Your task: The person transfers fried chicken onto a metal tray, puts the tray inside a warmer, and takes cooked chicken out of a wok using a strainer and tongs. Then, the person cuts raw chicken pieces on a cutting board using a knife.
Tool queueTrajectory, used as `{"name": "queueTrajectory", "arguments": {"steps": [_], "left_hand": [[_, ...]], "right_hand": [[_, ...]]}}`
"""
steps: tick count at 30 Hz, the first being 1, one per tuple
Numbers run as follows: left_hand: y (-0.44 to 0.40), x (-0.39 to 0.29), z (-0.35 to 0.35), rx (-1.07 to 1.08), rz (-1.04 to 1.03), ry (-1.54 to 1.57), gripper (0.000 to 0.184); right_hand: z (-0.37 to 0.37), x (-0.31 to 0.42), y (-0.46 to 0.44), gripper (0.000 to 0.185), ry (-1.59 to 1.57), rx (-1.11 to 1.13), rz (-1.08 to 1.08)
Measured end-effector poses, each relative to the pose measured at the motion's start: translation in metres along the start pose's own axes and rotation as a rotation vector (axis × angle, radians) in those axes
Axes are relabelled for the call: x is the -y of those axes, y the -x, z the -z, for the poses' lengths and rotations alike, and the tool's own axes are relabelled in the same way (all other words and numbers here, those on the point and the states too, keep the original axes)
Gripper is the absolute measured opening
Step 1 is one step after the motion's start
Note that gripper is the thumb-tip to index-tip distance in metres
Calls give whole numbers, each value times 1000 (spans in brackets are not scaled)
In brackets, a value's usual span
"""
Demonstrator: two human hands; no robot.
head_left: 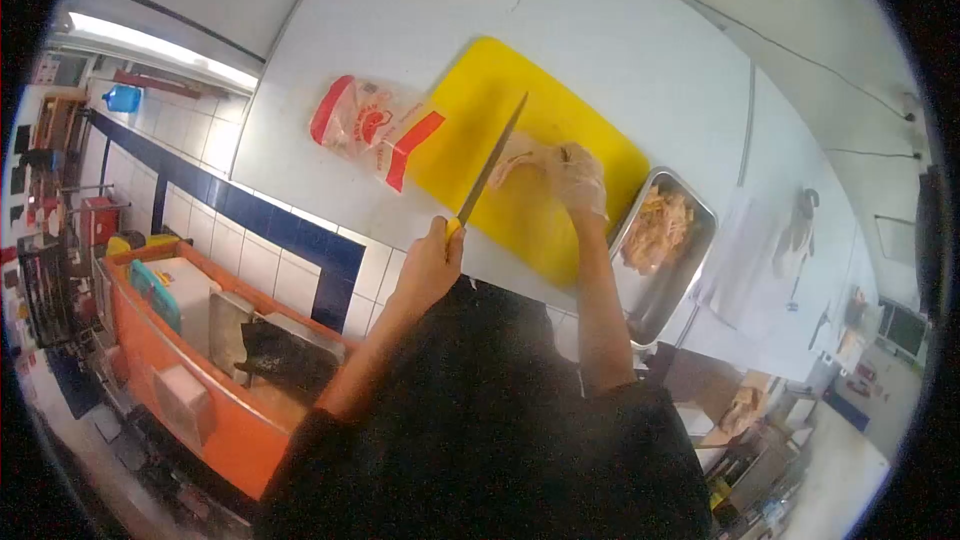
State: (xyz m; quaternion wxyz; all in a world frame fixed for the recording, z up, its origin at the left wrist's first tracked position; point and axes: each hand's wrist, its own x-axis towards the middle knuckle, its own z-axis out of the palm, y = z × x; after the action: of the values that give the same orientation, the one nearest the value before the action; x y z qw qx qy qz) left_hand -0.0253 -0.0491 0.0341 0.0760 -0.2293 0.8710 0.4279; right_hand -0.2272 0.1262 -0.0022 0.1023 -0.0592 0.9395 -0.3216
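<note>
My left hand (430, 262) grips the yellow handle of a long knife (492, 162), whose blade points up and away over the yellow cutting board (480, 70). On the board lies a pale piece of meat (518, 162), to the right of the blade. A clear glove covers my right hand (577, 180), and its curled fingers hold the right end of the meat. Part of the meat is hidden under those fingers. Just right of the board, a metal tray (657, 315) contains a heap of pale orange meat pieces (660, 230).
A red and white plastic bag (370, 125) touches the board's left edge. All this rests on a white table (640, 50). Below left stands an orange counter (225, 400) with a teal item and metal trays. Papers (740, 260) lie at the right.
</note>
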Motion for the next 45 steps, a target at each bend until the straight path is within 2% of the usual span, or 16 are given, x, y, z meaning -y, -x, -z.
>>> {"name": "queueTrajectory", "arguments": {"steps": [4, 7, 10, 13, 15, 18, 28, 30, 31, 33, 37, 39, 41, 43, 44, 45], "left_hand": [[-3, 3, 6, 82, -65, -47, 25], [7, 12, 17, 79, -35, -101, 26], [18, 22, 33, 102, -1, -216, 26], [34, 24, 53, 116, -6, -279, 24], [42, 15, 68, 132, -2, -269, 24], [47, 16, 74, 135, -21, -281, 23], [29, 24, 46, -33, -146, -286, 24], [27, 19, 41, -57, -135, -282, 24], [26, 16, 40, -73, -120, -282, 24], [25, 8, 39, -81, -108, -286, 24], [24, 0, 37, -106, -19, -238, 22], [24, 3, 35, -155, -82, -227, 24], [21, 12, 29, -158, -101, -200, 23], [21, 13, 28, -45, -69, -242, 22], [21, 11, 31, 28, -66, -299, 23], [24, 14, 27, 18, -90, -299, 24]], "right_hand": [[-3, 10, 5, 36, 53, -76, 23], [-29, 3, 0, 36, 322, 12, 122], [-33, 4, 2, 36, 271, -67, 224], [-21, 18, 4, 28, 288, 2, 190], [-6, 28, 11, 28, 29, 2, 21], [-8, 24, 6, 26, -98, -68, -2], [-6, 35, 14, 28, 13, 74, 160], [-22, 23, 14, 31, -324, -79, 298], [-21, 23, 16, 31, -324, -81, 305], [-16, 26, 20, 33, 6, -97, 313], [-20, 17, 17, 34, -71, -46, 385], [-20, 24, 15, 33, -461, 216, 52], [-50, -18, -4, 34, -433, 225, 156], [-42, 5, 7, 31, -501, 148, 196], [-32, 11, 3, 30, -319, 213, 311], [-38, 3, 0, 30, -339, 127, 506]]}}
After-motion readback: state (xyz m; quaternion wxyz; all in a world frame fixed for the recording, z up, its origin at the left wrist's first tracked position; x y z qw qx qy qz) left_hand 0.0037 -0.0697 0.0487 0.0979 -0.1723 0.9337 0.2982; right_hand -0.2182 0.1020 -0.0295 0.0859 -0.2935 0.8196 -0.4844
